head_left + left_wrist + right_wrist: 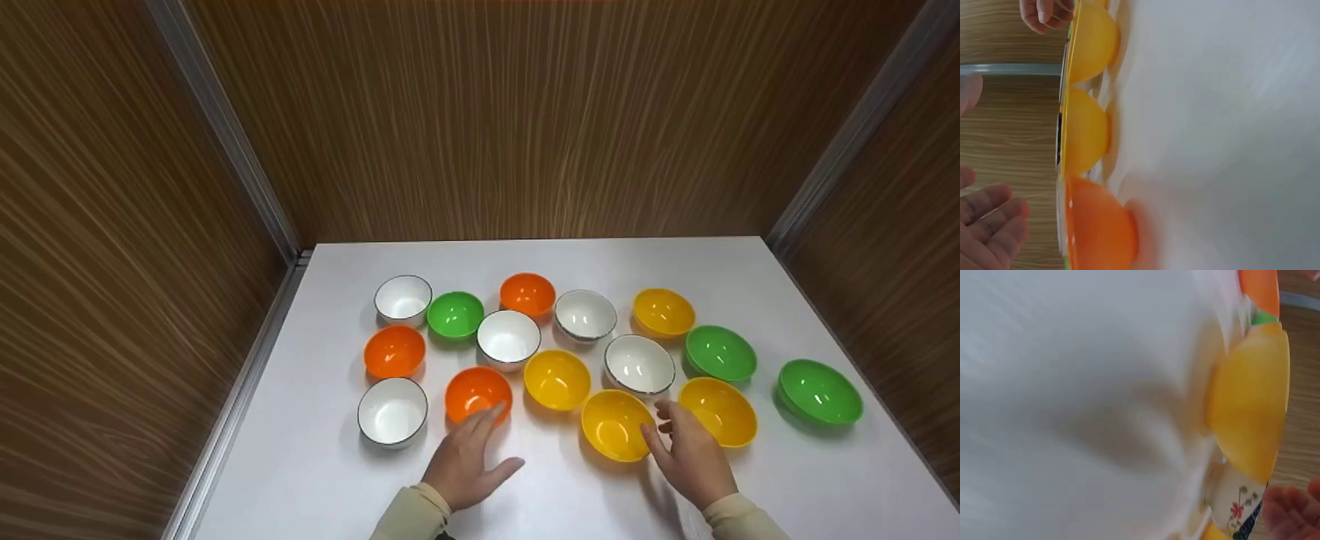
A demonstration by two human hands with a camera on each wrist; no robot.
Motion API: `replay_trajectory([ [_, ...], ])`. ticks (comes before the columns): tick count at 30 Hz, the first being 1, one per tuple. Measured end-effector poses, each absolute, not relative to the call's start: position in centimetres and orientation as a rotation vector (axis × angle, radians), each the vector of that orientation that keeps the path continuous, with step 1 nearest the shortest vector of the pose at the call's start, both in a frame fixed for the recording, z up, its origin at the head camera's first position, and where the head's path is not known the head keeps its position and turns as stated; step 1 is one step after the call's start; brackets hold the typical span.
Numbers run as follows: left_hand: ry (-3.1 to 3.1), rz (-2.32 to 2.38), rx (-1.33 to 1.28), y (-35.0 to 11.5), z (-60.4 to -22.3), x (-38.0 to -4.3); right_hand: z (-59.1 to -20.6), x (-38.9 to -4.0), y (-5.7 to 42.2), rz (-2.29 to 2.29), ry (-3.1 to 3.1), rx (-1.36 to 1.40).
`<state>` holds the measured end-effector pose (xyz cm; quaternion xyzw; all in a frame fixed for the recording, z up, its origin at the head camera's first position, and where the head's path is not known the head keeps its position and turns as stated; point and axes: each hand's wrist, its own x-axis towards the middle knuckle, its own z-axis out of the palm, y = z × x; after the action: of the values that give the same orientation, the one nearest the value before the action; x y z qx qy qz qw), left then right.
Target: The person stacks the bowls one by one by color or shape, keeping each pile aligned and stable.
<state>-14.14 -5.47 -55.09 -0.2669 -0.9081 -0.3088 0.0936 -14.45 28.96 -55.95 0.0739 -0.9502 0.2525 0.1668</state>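
Note:
My left hand [463, 466] hovers at the near side of an orange bowl [474, 388], its fingers extended over the bowl's front rim and the thumb spread away. Between two yellow bowls is my right hand [691, 459], its fingers loosely bent and nothing held. Its thumb is at the right rim of the nearer yellow bowl [613, 426]; whether it touches is unclear. The other yellow bowl [721, 414] lies partly behind this hand. Just beyond the fingertips stands a white bowl [639, 366]; the right wrist view shows a floral-patterned bowl [1235, 503] beside the fingers.
Several more bowls stand upright on the white table [300, 465]: a white one [392, 412] at front left, a yellow one [556, 381] mid-row, a green one [819, 394] at far right. Wood-grain panels [480, 120] enclose the back and both sides.

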Motion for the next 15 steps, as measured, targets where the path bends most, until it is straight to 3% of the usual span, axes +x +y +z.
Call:
replay_trajectory([
  [6, -2.728, -1.05, -0.82, -3.5, -56.5, -14.0, -56.4, -14.0, 28.4, 0.837, -2.916, -0.029],
  [15, -2.906, -1.072, -0.765, -0.9, -58.2, -14.7, -58.4, -15.5, 28.2, 1.139, -2.903, -0.12],
])
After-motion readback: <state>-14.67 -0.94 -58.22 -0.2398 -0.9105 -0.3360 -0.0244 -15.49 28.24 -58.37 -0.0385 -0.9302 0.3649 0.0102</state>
